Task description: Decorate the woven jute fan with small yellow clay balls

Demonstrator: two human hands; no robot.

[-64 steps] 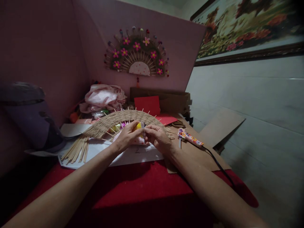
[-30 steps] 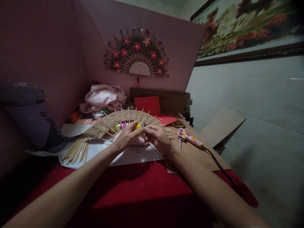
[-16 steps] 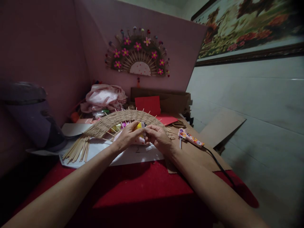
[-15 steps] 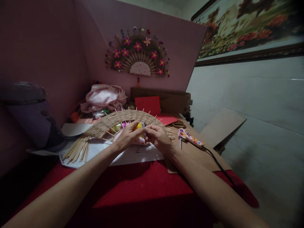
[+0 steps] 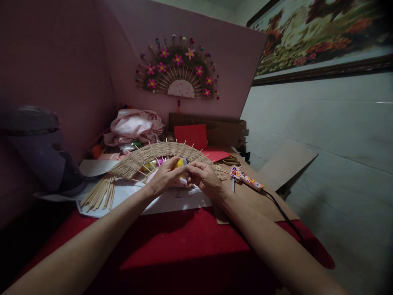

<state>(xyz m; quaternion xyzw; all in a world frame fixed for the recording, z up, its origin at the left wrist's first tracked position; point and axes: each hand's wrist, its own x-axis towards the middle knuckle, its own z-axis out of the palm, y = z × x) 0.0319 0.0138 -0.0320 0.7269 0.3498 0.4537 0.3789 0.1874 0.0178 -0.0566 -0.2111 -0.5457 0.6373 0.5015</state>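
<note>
Head view, clock centred on the hands: L hand (image 5: 166, 176) and R hand (image 5: 204, 176) meet over the tabletop (image 5: 184, 237), knuckles up, forearms in from 8 and 4. L fingers are closed, thumb & index pinching a clear packet (image 5: 180, 163) w/ yellow inside; R fingers are bunched, pinching its clear end at 3 o'c. Packet sits btwn the hands, just inside the woven arch (image 5: 159, 150); L hand hides part of it, so full long axis can't be told, but the visible bit points approx 3. Lime & magenta lumps (image 5: 159, 162) show on the 10 o'c side of L hand; can't tell if same packet. Arch's long axis runs approx 9–3, crown bowed to 12, short sticks poking out all along. Pink dotted piece (image 5: 181, 183) lies under the hands at 6, on a white sheet (image 5: 166, 207). Loose stick bundle (image 5: 100, 194) fans out toward 8. Flower-print glue gun (image 5: 247, 179) at 3 lies on cardboard (image 5: 260, 205), long axis 10–4, cord off toward 4. Red card (image 5: 192, 136) at 12, crumpled cloth (image 5: 136, 127) at 10–11. Further up at 12, a decorated fan (image 5: 178, 60) on the pink wall, flat edge down.
</note>
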